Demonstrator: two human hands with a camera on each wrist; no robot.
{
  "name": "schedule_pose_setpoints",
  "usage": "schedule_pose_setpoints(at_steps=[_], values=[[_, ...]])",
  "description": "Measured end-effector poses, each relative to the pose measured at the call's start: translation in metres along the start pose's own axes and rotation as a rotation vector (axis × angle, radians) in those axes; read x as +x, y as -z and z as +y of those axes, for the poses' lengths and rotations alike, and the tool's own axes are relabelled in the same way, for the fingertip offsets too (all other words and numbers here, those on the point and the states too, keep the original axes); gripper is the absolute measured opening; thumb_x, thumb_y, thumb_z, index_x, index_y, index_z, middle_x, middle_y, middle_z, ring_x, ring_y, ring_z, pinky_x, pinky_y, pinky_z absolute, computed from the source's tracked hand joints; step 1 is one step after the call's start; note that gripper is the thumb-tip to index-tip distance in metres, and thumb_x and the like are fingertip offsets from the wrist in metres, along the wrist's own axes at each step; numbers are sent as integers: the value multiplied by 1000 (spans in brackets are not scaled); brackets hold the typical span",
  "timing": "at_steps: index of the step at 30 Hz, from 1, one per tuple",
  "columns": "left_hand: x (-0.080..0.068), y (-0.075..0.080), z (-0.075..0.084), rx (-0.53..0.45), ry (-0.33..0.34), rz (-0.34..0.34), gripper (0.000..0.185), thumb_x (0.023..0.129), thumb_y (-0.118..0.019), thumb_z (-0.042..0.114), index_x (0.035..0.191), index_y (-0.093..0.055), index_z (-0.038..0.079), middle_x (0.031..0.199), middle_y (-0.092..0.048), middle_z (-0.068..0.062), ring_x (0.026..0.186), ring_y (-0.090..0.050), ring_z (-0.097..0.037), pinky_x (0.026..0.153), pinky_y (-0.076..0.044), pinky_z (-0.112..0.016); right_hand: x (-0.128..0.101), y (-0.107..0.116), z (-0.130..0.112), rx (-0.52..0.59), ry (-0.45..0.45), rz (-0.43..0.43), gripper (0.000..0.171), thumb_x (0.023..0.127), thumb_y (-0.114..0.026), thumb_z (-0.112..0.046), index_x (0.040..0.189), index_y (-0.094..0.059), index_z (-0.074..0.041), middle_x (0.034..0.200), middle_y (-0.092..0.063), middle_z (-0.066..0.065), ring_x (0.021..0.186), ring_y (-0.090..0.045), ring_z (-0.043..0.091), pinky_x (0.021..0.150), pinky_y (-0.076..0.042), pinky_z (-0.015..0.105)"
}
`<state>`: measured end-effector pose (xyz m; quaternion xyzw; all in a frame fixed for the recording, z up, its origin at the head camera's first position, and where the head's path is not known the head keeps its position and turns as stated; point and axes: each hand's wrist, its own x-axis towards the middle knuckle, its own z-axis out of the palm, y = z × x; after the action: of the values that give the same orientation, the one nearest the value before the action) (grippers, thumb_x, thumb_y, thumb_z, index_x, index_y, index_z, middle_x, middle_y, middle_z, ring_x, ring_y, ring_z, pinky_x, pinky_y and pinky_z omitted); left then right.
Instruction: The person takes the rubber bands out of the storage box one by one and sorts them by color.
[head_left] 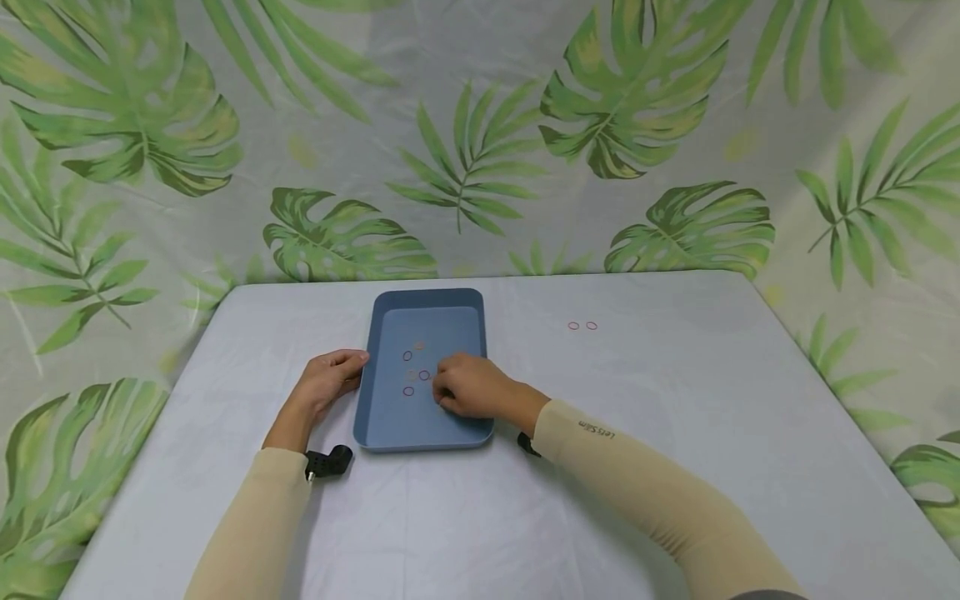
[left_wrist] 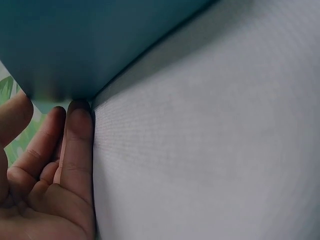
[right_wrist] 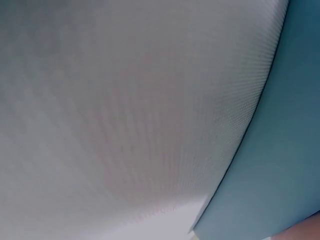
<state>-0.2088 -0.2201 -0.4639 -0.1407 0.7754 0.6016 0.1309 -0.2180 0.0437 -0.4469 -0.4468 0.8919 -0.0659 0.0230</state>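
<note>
A blue rectangular tray (head_left: 427, 435) lies on the table. Its floor carries several small thin rings, among them a dark red ring (head_left: 408, 391) and a fainter orange ring (head_left: 419, 346). At the tray's left side, my left hand (head_left: 321, 385) touches the outer wall with nearly straight fingers (left_wrist: 77, 145), its thumb up by the rim. My right hand (head_left: 472, 387) reaches over the right rim into the tray, fingers curled and pointing down beside the red rings. Its fingertips are hidden, and I cannot tell whether they pinch a ring. The right wrist view shows mostly cloth and tray wall.
Two red rings (head_left: 582, 326) lie side by side on the white tablecloth (head_left: 637, 375), right of the tray. A curtain with green leaves (head_left: 465, 167) hangs behind the table. Each wrist wears a small black camera (head_left: 330, 462).
</note>
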Motion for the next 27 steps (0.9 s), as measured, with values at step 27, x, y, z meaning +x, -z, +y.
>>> schedule_pose_setpoints(at_steps=[27], values=[[-1, -1, 2, 5, 14, -2, 48, 103, -55, 31, 139, -54, 0, 147, -51, -17, 129, -52, -20, 111, -47, -33, -18, 41, 35, 664, 7, 245, 6, 100, -59, -13, 96, -62, -9, 94, -67, 6, 85, -60, 13, 68, -51, 24]])
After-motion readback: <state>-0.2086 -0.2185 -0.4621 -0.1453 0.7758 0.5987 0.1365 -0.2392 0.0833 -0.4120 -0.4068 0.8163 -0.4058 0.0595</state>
